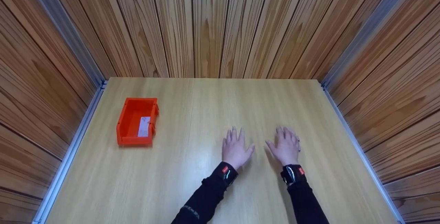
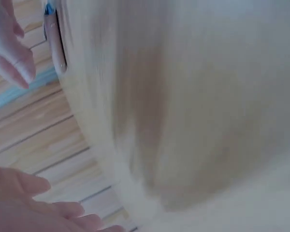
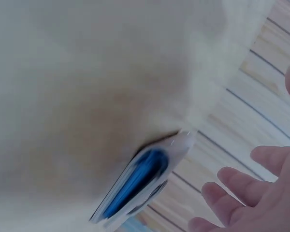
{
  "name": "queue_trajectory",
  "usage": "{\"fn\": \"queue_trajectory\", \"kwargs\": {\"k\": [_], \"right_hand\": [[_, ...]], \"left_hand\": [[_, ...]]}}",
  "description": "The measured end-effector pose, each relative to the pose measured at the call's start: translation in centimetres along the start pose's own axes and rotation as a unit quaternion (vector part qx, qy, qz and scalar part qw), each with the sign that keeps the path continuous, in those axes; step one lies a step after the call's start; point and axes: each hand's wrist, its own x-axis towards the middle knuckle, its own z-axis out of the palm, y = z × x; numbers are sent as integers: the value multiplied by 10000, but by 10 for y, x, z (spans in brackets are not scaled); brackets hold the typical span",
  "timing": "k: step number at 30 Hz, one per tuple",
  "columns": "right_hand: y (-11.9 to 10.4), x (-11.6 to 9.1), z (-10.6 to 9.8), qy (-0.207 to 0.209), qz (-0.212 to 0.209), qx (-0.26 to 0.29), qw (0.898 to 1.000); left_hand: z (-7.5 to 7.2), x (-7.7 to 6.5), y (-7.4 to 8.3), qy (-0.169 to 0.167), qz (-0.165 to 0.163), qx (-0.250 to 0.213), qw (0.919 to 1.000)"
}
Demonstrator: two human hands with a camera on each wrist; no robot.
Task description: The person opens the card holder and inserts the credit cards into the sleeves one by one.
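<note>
My left hand [image 1: 236,151] hovers palm down over the table, fingers spread and holding nothing. Its fingertips [image 2: 89,221] show at the lower left of the left wrist view. To its right, my right hand [image 1: 284,147] has its fingers extended, with nothing gripped. In the right wrist view a flat pale pack [image 3: 142,176] with a blue inside lies on the table, close by the right fingers [image 3: 241,188] with a gap between. The left wrist view shows that pack [image 2: 54,41] edge-on at the top. From the head, the right hand mostly hides it.
A red-orange open bin [image 1: 123,124] stands at the table's left, with a pale label-like piece [image 1: 144,126] inside it. Wood-panelled walls [image 1: 206,28] enclose the table [image 1: 192,110] at the back and both sides, with metal rails [image 1: 74,148] along the edges.
</note>
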Motion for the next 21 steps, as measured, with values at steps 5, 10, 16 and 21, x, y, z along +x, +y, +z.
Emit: {"fn": "queue_trajectory", "kwargs": {"k": [5,10,16,21], "right_hand": [[12,3,-4,228,60,-38,9997],[23,6,-11,246,257,-59,9993],[37,11,-18,258,521,-90,9983],[46,12,-24,3,973,-187,9951]], "left_hand": [[10,4,13,314,421,-116,9986],[14,9,28,543,506,-667,9950],[20,14,47,464,217,-1535,9868],[28,15,59,241,-57,-1923,9810]]}}
